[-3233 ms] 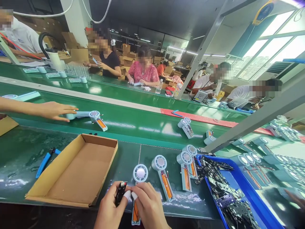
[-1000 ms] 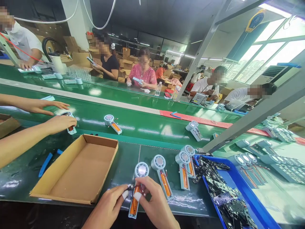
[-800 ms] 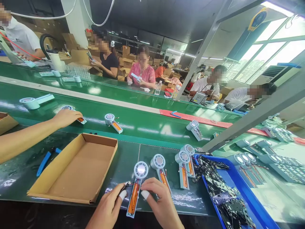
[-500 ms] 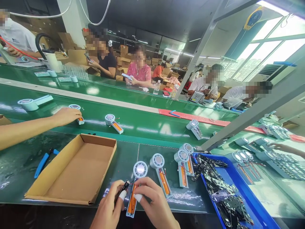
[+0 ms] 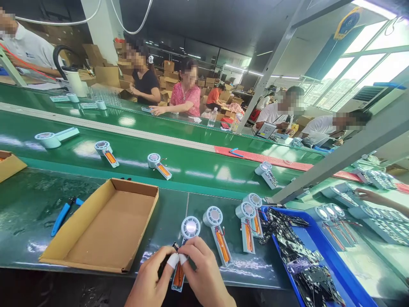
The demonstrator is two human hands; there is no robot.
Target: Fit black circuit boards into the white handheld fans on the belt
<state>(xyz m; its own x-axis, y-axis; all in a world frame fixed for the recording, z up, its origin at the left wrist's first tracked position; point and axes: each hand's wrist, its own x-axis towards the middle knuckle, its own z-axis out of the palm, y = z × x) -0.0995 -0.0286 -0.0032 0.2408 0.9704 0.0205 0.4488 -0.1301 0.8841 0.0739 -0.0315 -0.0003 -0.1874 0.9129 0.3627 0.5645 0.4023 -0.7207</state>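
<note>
A light-blue handheld fan (image 5: 191, 227) lies on the green table in front of me, its open handle showing an orange battery (image 5: 179, 277). Over that handle, my left hand (image 5: 153, 277) is closed on a small black circuit board (image 5: 175, 246), of which only the top end shows. My right hand (image 5: 206, 270) is pinched right against it, thumb tips nearly touching; what its fingers hold is hidden. White covers sit on both thumbs. To the right lie more open fans, one (image 5: 213, 216) by itself and two (image 5: 247, 210) close together.
An open cardboard tray (image 5: 105, 226) stands left, with blue-handled cutters (image 5: 62, 218) beside it. At right, a blue bin (image 5: 335, 256) holds many black circuit boards. Fans, including one (image 5: 154, 160), lie on the green conveyor (image 5: 204, 164). A slanted metal post (image 5: 319, 166) crosses the right side. Co-workers sit opposite.
My hands have come together, the board now at my right fingertips. A co-worker's arm at left has withdrawn from a conveyor fan. Opposite, a person in pink has lowered a fan to the bench.
</note>
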